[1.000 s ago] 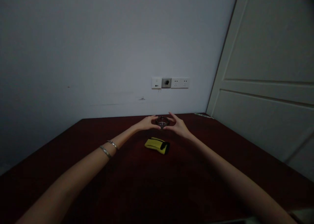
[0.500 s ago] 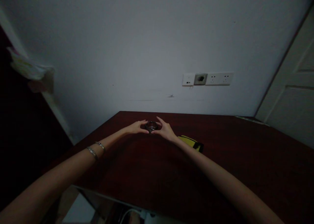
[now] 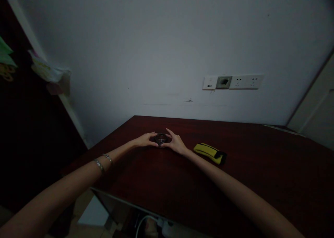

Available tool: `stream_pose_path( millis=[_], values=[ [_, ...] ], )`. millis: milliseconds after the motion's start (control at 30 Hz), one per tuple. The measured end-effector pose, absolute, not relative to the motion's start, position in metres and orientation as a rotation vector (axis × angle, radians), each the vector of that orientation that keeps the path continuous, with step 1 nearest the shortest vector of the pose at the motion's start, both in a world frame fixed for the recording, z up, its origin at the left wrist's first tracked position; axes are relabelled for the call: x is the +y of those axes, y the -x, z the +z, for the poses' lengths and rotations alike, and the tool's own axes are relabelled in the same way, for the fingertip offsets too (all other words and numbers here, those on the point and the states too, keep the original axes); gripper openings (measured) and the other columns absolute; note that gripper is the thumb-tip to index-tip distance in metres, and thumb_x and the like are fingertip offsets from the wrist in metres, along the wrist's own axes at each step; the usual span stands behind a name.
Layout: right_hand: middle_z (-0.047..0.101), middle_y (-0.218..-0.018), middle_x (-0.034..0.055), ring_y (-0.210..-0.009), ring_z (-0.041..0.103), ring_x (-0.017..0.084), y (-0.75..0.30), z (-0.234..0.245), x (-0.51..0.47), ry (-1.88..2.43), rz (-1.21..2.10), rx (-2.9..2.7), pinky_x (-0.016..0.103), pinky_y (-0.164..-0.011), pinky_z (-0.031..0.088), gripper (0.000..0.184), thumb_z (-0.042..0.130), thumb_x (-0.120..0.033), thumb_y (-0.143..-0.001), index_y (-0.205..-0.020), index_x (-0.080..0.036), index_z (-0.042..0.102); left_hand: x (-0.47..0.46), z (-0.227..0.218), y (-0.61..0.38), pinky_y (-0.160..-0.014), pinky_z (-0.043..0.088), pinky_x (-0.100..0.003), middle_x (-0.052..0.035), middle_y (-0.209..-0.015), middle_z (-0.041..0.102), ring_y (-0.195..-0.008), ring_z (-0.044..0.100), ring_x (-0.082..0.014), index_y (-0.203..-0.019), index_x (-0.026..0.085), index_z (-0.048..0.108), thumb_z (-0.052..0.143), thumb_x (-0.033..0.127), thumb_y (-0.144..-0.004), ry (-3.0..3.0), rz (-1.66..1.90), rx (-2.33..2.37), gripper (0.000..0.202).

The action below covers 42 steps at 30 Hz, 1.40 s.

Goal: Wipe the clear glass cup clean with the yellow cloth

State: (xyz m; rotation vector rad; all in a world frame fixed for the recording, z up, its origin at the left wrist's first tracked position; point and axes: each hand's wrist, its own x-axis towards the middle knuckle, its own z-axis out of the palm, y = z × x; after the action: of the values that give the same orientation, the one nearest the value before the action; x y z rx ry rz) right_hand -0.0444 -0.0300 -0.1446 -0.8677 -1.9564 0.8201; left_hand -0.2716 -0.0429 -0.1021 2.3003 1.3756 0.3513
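Observation:
A small round dark glass bowl, like an ashtray, is between my two hands over the dark red-brown tabletop. My left hand grips its left side, thumb at the near edge and fingers behind. On the right side my right hand holds it the same way, thumb low at the front and index finger raised. Two silver bracelets circle my left wrist. Whether the bowl's base touches the table is hard to tell in the dim light.
Right of my right forearm lies a yellow and black fabric strap. Wall sockets are set in the pale wall behind the table. Below the table's near edge is an open compartment with a white cable. A bag hangs at left.
The view has shifted, so the wall sockets and strap appear farther right and more of the strap shows. Both hands still hold the glass bowl, which sits slightly lower in view.

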Motion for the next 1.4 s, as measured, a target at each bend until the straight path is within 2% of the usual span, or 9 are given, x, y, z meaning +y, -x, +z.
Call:
stream_pose_path(
  millis=[133, 300, 500, 667, 833, 1100, 1400],
  values=[
    [0.063, -0.125, 0.015, -0.118, 0.059, 0.026, 0.047, -0.145, -0.031, 0.876, 0.821, -1.963, 0.042, -0.104, 0.042, 0.099, 0.083, -0.033, -0.059, -0.144, -0.018, 0.033, -0.043, -0.106, 0.274, -0.115, 0.019, -0.044, -0.0138, -0.149, 0.034, -0.141, 0.026, -0.0291, -0.137, 0.02, 0.045, 0.071, 0.052, -0.069, -2.275, 0.368, 1.413, 0.08],
    [0.062, -0.125, 0.0168, -0.119, 0.058, 0.027, 0.05, -0.145, -0.033, 0.881, 0.819, -1.961, 0.041, -0.105, 0.04, 0.098, 0.082, -0.032, -0.06, -0.144, -0.016, 0.033, -0.045, -0.106, 0.276, -0.115, 0.02, -0.044, -0.0133, -0.147, 0.039, -0.141, 0.026, -0.0294, -0.135, 0.02, 0.047, 0.071, 0.051, -0.069, -2.289, 0.379, 1.389, 0.076],
    [0.063, -0.125, 0.0137, -0.118, 0.058, 0.027, 0.052, -0.148, -0.033, 0.877, 0.817, -1.97, 0.044, -0.105, 0.04, 0.097, 0.083, -0.032, -0.059, -0.143, -0.02, 0.035, -0.049, -0.105, 0.277, -0.116, 0.018, -0.044, -0.0131, -0.149, 0.035, -0.142, 0.024, -0.0298, -0.136, 0.02, 0.047, 0.071, 0.051, -0.069, -2.269, 0.357, 1.432, 0.078],
    [0.063, -0.126, 0.0133, -0.118, 0.059, 0.026, 0.054, -0.149, -0.034, 0.879, 0.822, -1.97, 0.044, -0.105, 0.041, 0.097, 0.083, -0.032, -0.059, -0.143, -0.021, 0.035, -0.052, -0.106, 0.279, -0.115, 0.019, -0.044, -0.0103, -0.148, 0.038, -0.141, 0.026, -0.03, -0.135, 0.024, 0.049, 0.071, 0.051, -0.069, -2.259, 0.38, 1.424, 0.075],
    [0.063, -0.125, 0.0144, -0.118, 0.059, 0.026, 0.055, -0.151, -0.035, 0.885, 0.83, -1.969, 0.042, -0.104, 0.041, 0.098, 0.083, -0.032, -0.058, -0.143, -0.019, 0.035, -0.051, -0.111, 0.28, -0.116, 0.019, -0.042, -0.0123, -0.149, 0.036, -0.142, 0.024, -0.0291, -0.136, 0.021, 0.047, 0.07, 0.053, -0.068, -2.267, 0.364, 1.417, 0.079],
    [0.063, -0.125, 0.0142, -0.118, 0.059, 0.026, 0.054, -0.158, -0.034, 0.871, 0.832, -1.964, 0.043, -0.103, 0.042, 0.097, 0.083, -0.031, -0.059, -0.142, -0.02, 0.035, -0.048, -0.116, 0.28, -0.115, 0.019, -0.044, -0.0141, -0.15, 0.034, -0.141, 0.025, -0.0307, -0.136, 0.02, 0.047, 0.071, 0.054, -0.067, -2.253, 0.363, 1.427, 0.081],
    [0.065, -0.123, 0.0114, -0.116, 0.06, 0.026, 0.054, -0.16, -0.035, 0.868, 0.793, -1.98, 0.044, -0.102, 0.043, 0.093, 0.082, -0.03, -0.061, -0.142, -0.023, 0.036, -0.046, -0.121, 0.282, -0.115, 0.02, -0.044, -0.0117, -0.149, 0.036, -0.141, 0.025, -0.0307, -0.136, 0.022, 0.047, 0.071, 0.056, -0.066, -2.242, 0.364, 1.417, 0.081]
  ],
)
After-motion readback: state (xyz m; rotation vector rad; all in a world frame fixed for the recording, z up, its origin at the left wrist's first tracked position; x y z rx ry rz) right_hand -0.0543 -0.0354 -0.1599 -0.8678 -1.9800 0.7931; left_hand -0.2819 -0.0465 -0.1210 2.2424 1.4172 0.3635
